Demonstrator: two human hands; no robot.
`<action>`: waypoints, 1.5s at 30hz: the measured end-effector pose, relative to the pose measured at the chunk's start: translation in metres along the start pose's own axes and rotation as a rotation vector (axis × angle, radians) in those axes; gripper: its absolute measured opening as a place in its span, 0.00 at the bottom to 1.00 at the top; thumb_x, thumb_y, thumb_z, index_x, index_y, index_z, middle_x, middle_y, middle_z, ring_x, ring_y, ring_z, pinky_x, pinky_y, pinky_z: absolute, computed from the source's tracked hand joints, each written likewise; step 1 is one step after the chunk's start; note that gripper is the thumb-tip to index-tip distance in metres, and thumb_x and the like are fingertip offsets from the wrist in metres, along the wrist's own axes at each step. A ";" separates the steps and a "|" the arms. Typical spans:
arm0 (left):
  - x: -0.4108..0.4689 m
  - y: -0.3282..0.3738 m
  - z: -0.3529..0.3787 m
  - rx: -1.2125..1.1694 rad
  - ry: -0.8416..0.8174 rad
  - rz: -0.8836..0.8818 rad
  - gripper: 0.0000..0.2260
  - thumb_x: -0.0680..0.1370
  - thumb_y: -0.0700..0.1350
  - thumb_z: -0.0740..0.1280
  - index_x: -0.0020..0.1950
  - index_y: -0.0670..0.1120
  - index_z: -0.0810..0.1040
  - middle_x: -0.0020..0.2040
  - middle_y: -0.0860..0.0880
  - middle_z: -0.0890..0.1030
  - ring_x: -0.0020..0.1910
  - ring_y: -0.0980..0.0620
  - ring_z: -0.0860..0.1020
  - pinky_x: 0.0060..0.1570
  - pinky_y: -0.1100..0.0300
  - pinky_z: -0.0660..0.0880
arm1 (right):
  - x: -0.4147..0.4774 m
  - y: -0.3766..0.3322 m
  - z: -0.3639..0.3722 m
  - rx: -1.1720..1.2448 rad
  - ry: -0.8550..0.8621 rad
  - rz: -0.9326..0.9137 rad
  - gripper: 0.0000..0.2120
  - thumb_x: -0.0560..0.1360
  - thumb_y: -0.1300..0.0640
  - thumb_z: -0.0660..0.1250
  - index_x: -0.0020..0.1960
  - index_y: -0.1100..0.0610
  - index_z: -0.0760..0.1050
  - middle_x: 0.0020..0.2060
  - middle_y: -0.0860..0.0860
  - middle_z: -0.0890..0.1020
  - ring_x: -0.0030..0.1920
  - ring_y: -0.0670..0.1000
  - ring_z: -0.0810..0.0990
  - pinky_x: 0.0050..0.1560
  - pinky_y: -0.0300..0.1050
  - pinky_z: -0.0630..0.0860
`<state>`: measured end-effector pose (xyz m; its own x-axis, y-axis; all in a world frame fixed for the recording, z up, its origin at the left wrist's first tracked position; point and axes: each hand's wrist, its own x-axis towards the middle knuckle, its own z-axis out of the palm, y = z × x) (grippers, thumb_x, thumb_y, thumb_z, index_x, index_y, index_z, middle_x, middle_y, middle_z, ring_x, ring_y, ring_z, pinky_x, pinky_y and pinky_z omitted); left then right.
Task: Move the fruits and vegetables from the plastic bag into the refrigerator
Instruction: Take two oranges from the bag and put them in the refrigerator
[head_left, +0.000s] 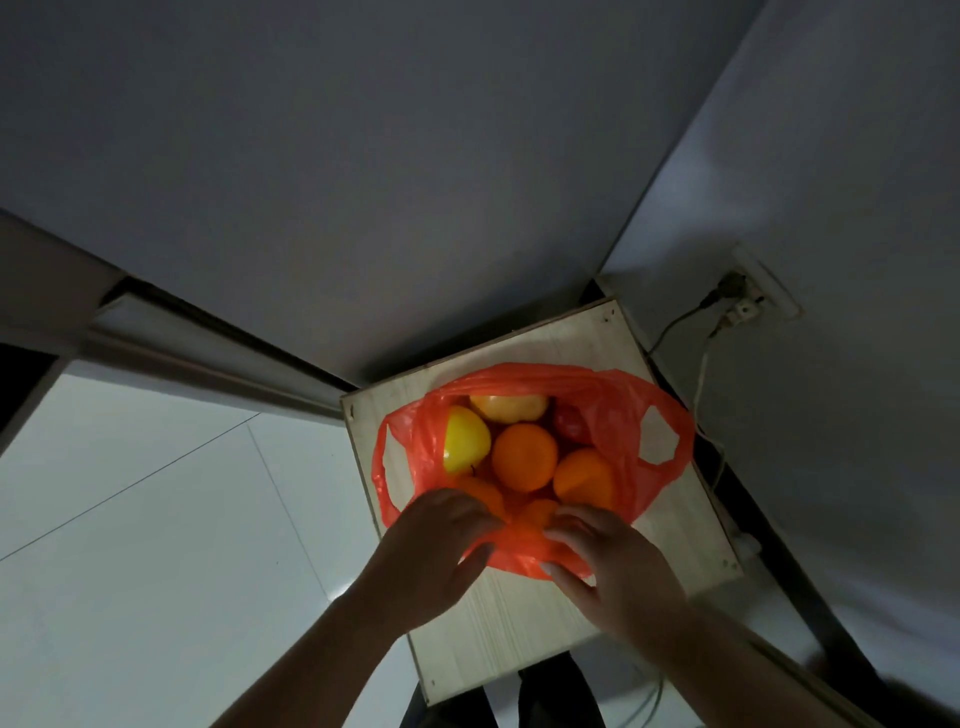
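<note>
An orange plastic bag (621, 415) lies open on a small wooden table (524, 623). Inside it I see an orange (524, 457) in the middle, a second orange (584, 478) to its right, a yellow pepper-like fruit (465, 439) at the left, a yellow-orange fruit (509, 408) at the back and something red (569, 421) at the back right. My left hand (431, 551) and my right hand (618, 566) both pinch the bag's near rim, spreading it. The refrigerator (311, 182) stands shut, a grey face behind the table.
A white wall (831, 208) on the right carries a socket with a plug (737, 296) and a cable hanging down beside the table. White floor tiles (156, 519) spread to the left. My dark trouser legs (545, 696) show below the table.
</note>
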<state>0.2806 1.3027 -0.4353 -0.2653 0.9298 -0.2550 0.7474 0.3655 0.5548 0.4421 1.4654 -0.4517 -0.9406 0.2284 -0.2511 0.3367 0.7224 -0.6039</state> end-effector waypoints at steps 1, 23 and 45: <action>-0.004 0.000 0.001 -0.010 0.001 -0.015 0.12 0.76 0.55 0.57 0.52 0.56 0.79 0.48 0.60 0.81 0.50 0.61 0.78 0.53 0.66 0.74 | -0.006 0.001 0.001 0.008 -0.003 0.021 0.14 0.71 0.43 0.63 0.51 0.49 0.77 0.52 0.45 0.80 0.49 0.42 0.78 0.44 0.33 0.76; 0.084 -0.017 -0.024 0.076 -0.021 -0.138 0.24 0.77 0.54 0.62 0.71 0.53 0.62 0.72 0.52 0.64 0.71 0.51 0.62 0.67 0.58 0.61 | 0.083 0.017 -0.052 -0.106 0.062 0.223 0.25 0.76 0.44 0.56 0.68 0.57 0.67 0.66 0.55 0.71 0.67 0.55 0.68 0.61 0.47 0.69; 0.072 -0.012 -0.030 -0.090 0.155 -0.172 0.20 0.72 0.58 0.61 0.63 0.57 0.71 0.63 0.53 0.75 0.61 0.54 0.71 0.54 0.61 0.69 | 0.054 0.021 -0.061 0.028 0.168 0.058 0.17 0.73 0.44 0.61 0.58 0.48 0.74 0.55 0.47 0.78 0.56 0.45 0.75 0.54 0.37 0.72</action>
<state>0.2347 1.3668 -0.4365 -0.4796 0.8465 -0.2310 0.6279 0.5150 0.5836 0.3956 1.5323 -0.4319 -0.9128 0.3769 -0.1575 0.3895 0.6869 -0.6136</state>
